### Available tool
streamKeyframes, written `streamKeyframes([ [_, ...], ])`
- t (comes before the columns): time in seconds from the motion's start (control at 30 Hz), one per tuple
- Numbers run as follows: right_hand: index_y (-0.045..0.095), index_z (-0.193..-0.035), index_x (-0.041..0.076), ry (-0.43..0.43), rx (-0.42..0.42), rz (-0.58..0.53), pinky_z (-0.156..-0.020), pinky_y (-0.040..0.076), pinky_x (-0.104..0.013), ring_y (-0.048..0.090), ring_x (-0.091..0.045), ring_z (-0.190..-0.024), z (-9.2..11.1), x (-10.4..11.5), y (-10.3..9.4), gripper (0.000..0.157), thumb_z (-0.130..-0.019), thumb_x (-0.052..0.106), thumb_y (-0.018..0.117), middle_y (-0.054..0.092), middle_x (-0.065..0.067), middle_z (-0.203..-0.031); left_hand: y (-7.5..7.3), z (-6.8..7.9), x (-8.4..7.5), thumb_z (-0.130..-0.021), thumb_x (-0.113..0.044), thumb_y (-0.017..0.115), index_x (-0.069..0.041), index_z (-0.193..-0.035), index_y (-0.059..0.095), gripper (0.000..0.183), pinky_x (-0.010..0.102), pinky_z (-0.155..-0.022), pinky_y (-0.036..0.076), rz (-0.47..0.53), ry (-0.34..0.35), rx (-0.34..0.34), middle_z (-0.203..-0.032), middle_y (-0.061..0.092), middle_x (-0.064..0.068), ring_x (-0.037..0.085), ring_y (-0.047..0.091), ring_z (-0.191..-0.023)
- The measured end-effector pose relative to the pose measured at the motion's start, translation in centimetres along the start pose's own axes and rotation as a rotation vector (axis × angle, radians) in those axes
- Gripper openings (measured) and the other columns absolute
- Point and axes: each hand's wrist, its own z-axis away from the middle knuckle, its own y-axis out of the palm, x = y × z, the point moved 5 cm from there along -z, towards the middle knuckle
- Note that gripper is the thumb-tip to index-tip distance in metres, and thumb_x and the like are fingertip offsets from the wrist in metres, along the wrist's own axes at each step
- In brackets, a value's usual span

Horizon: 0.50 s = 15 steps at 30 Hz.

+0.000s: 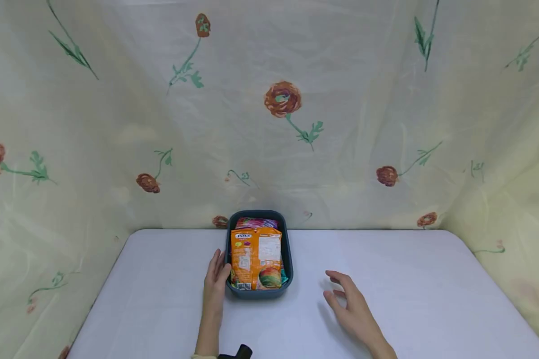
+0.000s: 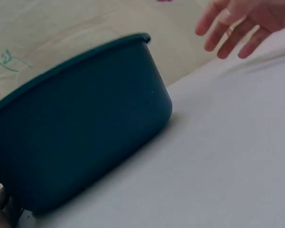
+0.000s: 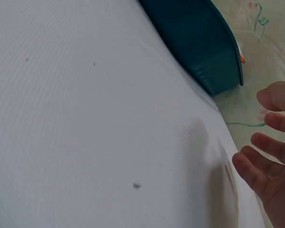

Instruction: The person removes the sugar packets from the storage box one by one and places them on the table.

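A pale floral cloth (image 1: 341,99) is hanging behind and along both sides, closing off the far edge of a white table (image 1: 431,289). A dark blue-green bin (image 1: 260,295) is standing upright near the table's far edge, with its far end close to the cloth.

Inside, an orange packet (image 1: 253,259) lettered FOX'S is lying on top, filling most of the opening and covering much of what is beneath. To the right of the bin, well apart from it, the right hand (image 1: 348,304) is hovering over the table with loosely bent fingers, holding nothing and casting a shadow. The left hand (image 1: 215,274) is resting against the bin's left side, its fingers lying along the wall rather than wrapping it; in the left wrist view, that wall is filling much of the picture.

A pink packet (image 1: 257,222) is peeking out at the far end, and a black object (image 1: 235,353) is poking in beside the left forearm. A teal packet (image 1: 284,276) is showing at the right edge. A small dark speck (image 3: 137,185) is marking the tabletop.
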Motion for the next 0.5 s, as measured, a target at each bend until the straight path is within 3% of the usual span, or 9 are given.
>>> streamKeyframes([
  [0.13,0.046,-0.134,0.013,0.015,0.011,-0.075,-0.092,0.051,-0.029,0.052,-0.026,-0.122,-0.6,-0.1,0.3,0.043,-0.093,0.021,0.058,0.051,-0.006,-0.135,0.6,-0.5,0.0,-0.096,-0.03,0.049,-0.019,-0.149,0.029,0.057,0.046,-0.118,0.017,-0.005,0.039,-0.025,-0.156,0.028,0.006,0.026,0.022,-0.145],
  [0.33,0.046,-0.133,0.009,0.077,0.025,-0.333,-0.091,0.049,-0.019,0.053,-0.033,-0.122,-1.8,1.0,1.2,0.041,-0.093,0.014,0.056,0.049,-0.017,-0.136,0.8,-0.2,0.2,-0.096,-0.025,0.049,-0.013,-0.147,0.034,0.055,0.049,-0.116,0.022,-0.054,0.055,-0.054,-0.154,0.031,0.011,0.03,0.025,-0.143],
  [0.5,0.046,-0.132,0.003,0.094,-0.01,-0.493,-0.089,0.05,-0.017,0.06,-0.02,-0.115,-2.9,2.8,1.6,0.041,-0.093,0.009,0.056,0.051,-0.017,-0.132,0.4,0.0,0.2,-0.095,-0.023,0.05,-0.011,-0.147,0.033,0.056,0.051,-0.115,0.022,-0.117,0.048,-0.016,-0.154,0.029,0.015,0.034,0.024,-0.143],
])
